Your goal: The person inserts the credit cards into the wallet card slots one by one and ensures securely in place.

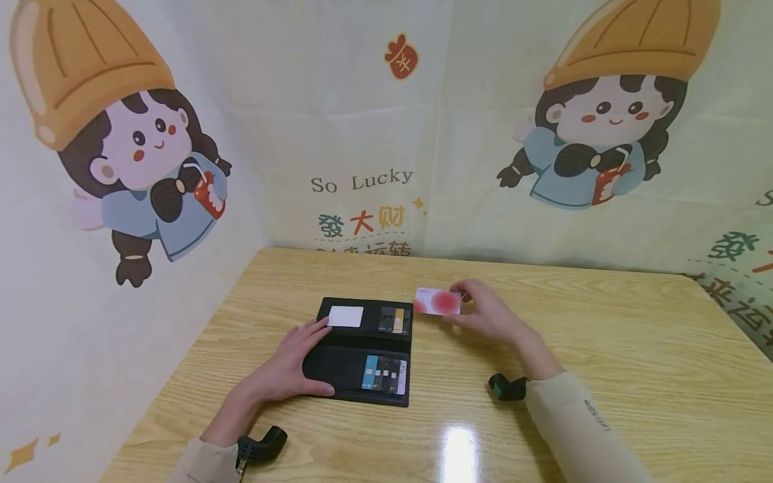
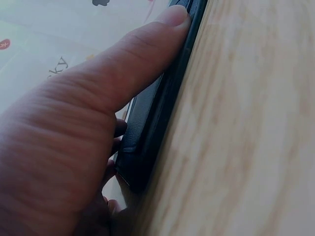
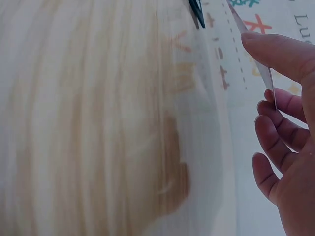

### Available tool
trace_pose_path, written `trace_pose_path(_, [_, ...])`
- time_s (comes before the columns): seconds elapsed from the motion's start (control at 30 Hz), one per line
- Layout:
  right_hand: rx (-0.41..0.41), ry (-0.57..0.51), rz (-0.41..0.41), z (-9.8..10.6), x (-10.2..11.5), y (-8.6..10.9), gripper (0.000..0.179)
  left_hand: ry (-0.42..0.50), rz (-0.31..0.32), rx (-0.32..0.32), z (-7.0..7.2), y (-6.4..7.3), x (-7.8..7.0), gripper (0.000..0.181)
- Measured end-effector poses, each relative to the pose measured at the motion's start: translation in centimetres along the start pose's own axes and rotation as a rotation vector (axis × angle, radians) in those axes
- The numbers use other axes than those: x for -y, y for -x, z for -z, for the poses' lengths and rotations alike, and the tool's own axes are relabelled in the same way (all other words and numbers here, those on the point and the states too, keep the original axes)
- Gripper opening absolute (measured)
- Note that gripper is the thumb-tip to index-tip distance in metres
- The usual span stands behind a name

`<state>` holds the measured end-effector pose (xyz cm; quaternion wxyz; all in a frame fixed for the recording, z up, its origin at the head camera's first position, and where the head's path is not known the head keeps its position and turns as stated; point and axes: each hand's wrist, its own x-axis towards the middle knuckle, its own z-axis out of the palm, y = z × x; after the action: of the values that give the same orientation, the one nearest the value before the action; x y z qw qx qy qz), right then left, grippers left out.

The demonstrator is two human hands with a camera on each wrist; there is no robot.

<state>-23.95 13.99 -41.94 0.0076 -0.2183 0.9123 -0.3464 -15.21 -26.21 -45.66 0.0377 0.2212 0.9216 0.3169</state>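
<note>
A black wallet (image 1: 338,369) lies spread open on the wooden table in the head view. My left hand (image 1: 294,365) rests on its left side, fingers stretched toward a white card (image 1: 345,316) in the upper half and thumb along the lower edge. In the left wrist view, that thumb (image 2: 142,54) lies over the wallet's dark edge (image 2: 147,137). Off the wallet's upper right corner, my right hand (image 1: 485,315) pinches a pink-and-white card (image 1: 431,298) with a red circle. The right wrist view shows this card (image 3: 268,81) edge-on between thumb and fingers.
Several cards (image 1: 384,374) sit in the wallet's lower half, and darker ones (image 1: 395,320) fill an upper slot. A black wrist device (image 1: 264,445) is by the left sleeve, another (image 1: 507,388) by the right. Behind the table (image 1: 634,349) hangs a printed cloth (image 1: 483,221).
</note>
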Motion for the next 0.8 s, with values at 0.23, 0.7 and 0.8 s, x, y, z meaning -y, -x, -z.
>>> trace_pose_path(0.23, [-0.002,0.0,0.031,-1.3,1.3,-1.1,0.055,0.001,-0.012,0.003,0.3,-0.5,0.4,0.112])
trace_pose_path(0.7, [0.028,0.037,0.053,-3.5,3.7,-2.5,0.051,-0.015,-0.01,0.003,0.3,-0.5,0.6,0.112])
trace_pose_path(0.8, [0.033,0.052,0.065,-3.9,4.0,-2.7,0.051,-0.024,-0.01,0.006,0.3,-0.5,0.6,0.112])
